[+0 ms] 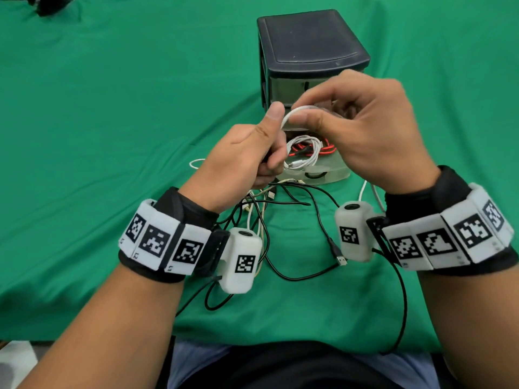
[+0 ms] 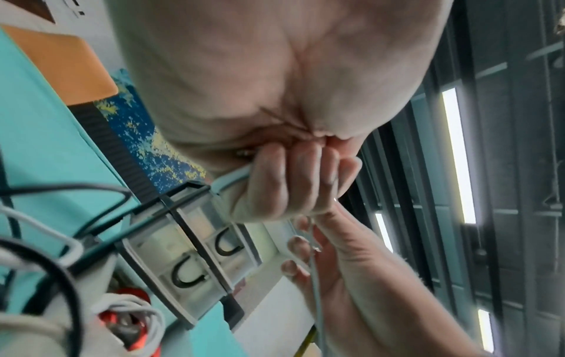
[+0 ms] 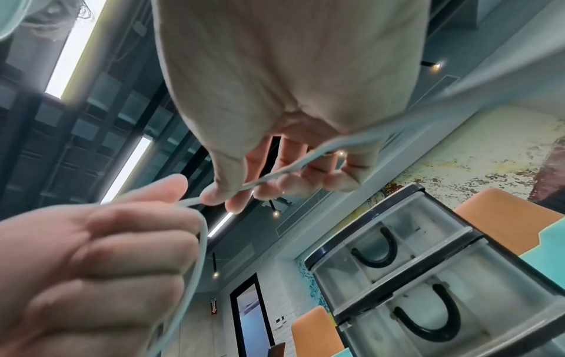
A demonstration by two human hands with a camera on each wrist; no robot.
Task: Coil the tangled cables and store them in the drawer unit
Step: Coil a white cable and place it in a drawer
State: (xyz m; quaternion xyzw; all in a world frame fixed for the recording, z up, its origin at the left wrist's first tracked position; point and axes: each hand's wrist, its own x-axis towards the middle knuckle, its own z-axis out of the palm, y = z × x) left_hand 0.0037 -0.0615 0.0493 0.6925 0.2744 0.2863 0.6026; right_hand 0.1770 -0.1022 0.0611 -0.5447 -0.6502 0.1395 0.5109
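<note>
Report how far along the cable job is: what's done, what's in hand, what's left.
Done: a coiled white cable and a red cable lie in the pulled-out bottom drawer of the drawer unit. In hand: the left hand and right hand both hold a white cable, looping it. Left: tangled black cables and pale ones on the green cloth; the drawer is open.

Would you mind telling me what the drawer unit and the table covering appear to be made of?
The drawer unit looks like moulded plastic: a glossy black frame, with cloudy see-through drawers bearing black U-shaped handles. The table covering seems to be matte green fabric, since it lies in soft creases.
</note>
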